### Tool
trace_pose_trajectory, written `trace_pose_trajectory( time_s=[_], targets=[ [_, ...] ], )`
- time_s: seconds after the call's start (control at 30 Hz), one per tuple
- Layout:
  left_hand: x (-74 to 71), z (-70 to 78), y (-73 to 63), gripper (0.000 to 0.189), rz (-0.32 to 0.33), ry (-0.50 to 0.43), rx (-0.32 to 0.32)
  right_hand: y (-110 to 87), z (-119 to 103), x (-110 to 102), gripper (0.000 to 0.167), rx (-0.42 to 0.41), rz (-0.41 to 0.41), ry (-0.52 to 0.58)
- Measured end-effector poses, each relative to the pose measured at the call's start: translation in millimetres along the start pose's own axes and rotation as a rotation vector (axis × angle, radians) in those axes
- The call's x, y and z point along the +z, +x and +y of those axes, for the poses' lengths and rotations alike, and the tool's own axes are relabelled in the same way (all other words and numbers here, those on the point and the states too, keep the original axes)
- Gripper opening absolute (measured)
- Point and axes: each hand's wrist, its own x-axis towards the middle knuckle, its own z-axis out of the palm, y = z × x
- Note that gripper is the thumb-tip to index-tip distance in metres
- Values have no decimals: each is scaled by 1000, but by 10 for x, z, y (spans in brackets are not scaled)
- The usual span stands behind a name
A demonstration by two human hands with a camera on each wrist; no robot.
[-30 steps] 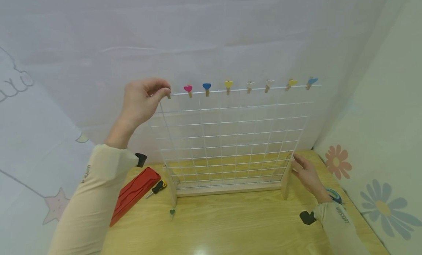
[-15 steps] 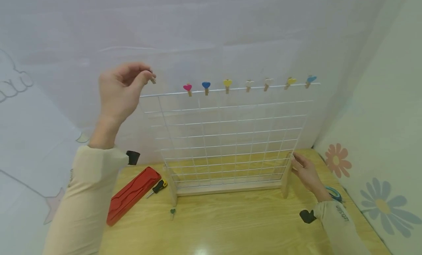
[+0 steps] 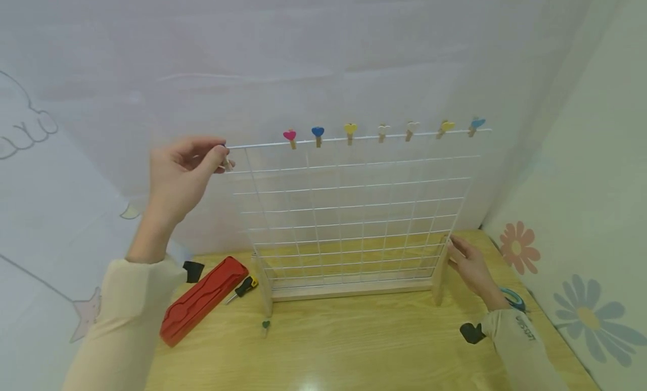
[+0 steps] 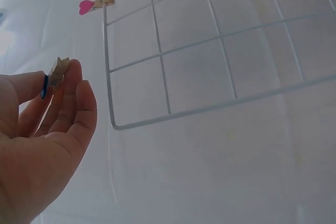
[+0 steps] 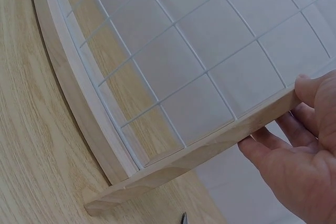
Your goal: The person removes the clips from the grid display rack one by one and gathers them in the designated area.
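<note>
My left hand (image 3: 179, 174) pinches a small wooden clothespin (image 4: 59, 70) with a dark blue decoration between thumb and fingertips. In the left wrist view, the pin is apart from the white wire grid (image 4: 108, 48), beside its top corner. My right hand (image 3: 470, 266) grips the right wooden upright (image 5: 173, 162) of the grid's stand, thumb on one side and fingers on the other. Along the top wire sit several heart clothespins, among them a pink one (image 3: 290, 135), a blue one (image 3: 318, 132) and a light blue one (image 3: 477, 123).
On the wooden table (image 3: 354, 340), a green heart clothespin (image 3: 265, 324) lies in front of the stand's left foot. A red tray (image 3: 202, 301) and a black-and-yellow screwdriver (image 3: 245, 287) lie to the left. A teal object (image 3: 513, 298) is partly behind the right wrist.
My left hand, holding the clothespin, has moved left from the top wire, rising and then lowering beside the grid's left end. The right hand has stayed on the upright.
</note>
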Motion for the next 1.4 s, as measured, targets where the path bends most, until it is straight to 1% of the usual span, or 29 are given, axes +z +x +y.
trace_pose_trajectory(
  time_s=[0.1, 0.17, 0.27, 0.37, 0.43, 0.5, 0.63, 0.7, 0.83, 0.93, 1.03, 1.1, 1.2, 1.3, 1.4],
  targets=[
    [-26, -94, -146, 17, -22, 16, -40, 4, -3, -3, 63, 1, 3, -6],
    [-38, -178, -270, 17, -42, 27, -59, 3, -4, -5, 63, 3, 0, -19],
    [-43, -319, -507, 18, -80, 41, -98, 0, 4, -9, 64, 4, -10, -33],
    [-41, -482, -770, 20, -99, 50, -162, 4, 10, -8, 63, -5, -19, -26],
    [-33, -586, -928, 22, -102, 40, -219, 10, 14, -8, 63, -18, -24, -16],
    [-19, -680, -1058, 24, -103, 30, -265, 16, 17, -7, 63, -30, -24, -6],
    [19, -851, -1269, 26, -102, -18, -341, 21, 20, -10, 63, -39, -22, 3],
    [36, -954, -1368, 27, -101, -50, -390, 16, 14, -9, 63, -39, -15, -3],
    [68, -1236, -1597, 30, -114, -83, -487, 2, 9, -6, 63, -18, -11, -29],
    [91, -1476, -1813, 33, -139, -67, -559, -1, 14, 2, 63, -2, -15, -34],
    [127, -1678, -2015, 36, -149, -52, -642, 0, 18, 6, 62, -6, -17, -23],
    [159, -1781, -2126, 37, -137, -63, -708, 3, 21, 3, 62, -12, -17, -18],
    [205, -1894, -2260, 37, -116, -83, -800, 3, 21, -2, 63, -20, -19, -13],
    [252, -2001, -2360, 37, -99, -105, -866, 3, 26, -8, 63, -26, -22, -11],
    [304, -2109, -2444, 40, -101, -105, -913, 5, 37, -16, 62, -33, -26, -3]
  ],
)
